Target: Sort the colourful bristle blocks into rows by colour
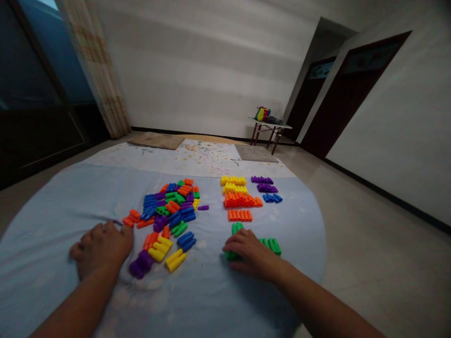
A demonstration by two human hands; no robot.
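Blue sheet (63,197) spread on the floor, everything lies on it. No box, tray or bin in view on the sheet, so all pieces are loose.

Mixed pile (172,204) left of centre: orange, blue, green, purple and yellow pegs jumbled together, the biggest group by far. Right of centre are the same-colour groups, set in neat rows: orange rows (241,201), yellow rows (233,184), purple rows (264,184), a short blue row (272,198), and green blocks (271,245) nearest the person. Judgement: sorting by colour is partly done, perhaps under half, with the mixed pile left.

Small bench (269,124) by the far wall carries a colourful object (262,113), too small to tell what it is or what is in it.

Right hand (250,251) lies on top of the green blocks, fingers together and touching them; cannot tell if they clamp a piece. Left hand (102,246) rests knuckles-up on the sheet, fingers curled, underside hidden, so cannot tell if anything is held. Orange pieces (130,218) lie just beside it.

Lone purple peg (203,207) sits between pile and rows.
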